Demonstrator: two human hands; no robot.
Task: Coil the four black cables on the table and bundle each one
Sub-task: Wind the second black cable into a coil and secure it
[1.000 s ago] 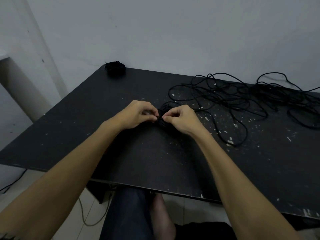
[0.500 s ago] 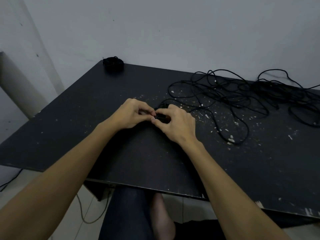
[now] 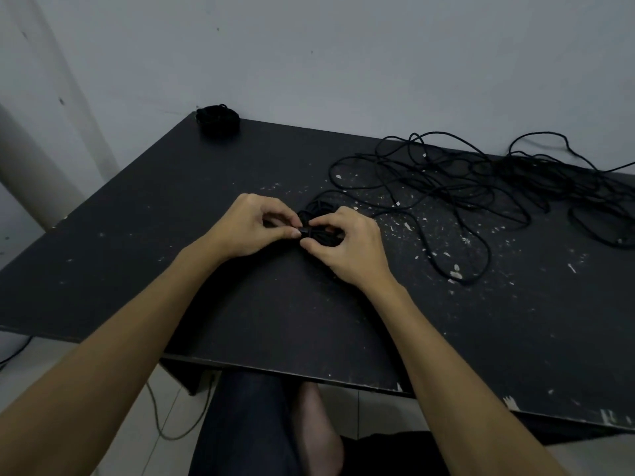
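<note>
At the table's [image 3: 144,214] far left corner sits a finished bundle [image 3: 218,120], well apart from your hands. Your left hand [image 3: 251,231] pinches, thumb against fingertips, the left side of a small coil [image 3: 314,214] lying near the middle of the table. Your right hand [image 3: 347,245] pinches the same coil from the right, fingers curled over it, so both hands are clamped on it at its waist. What exactly sits between the fingertips, a cable end or a tie, is too small and dark to tell.

This cable looks thin, light and limp; it likely springs open when released, so hold the coil across its middle, where the turns cross, not by a single loop.

To the right, the loose tangle [image 3: 481,187] spreads toward the far right corner, with one long loop reaching toward the near edge. At least one strand seems to run close to your coil, so a pull may drag others along.

You have open room on the table's left half and along the near edge, in front of your wrists.
</note>
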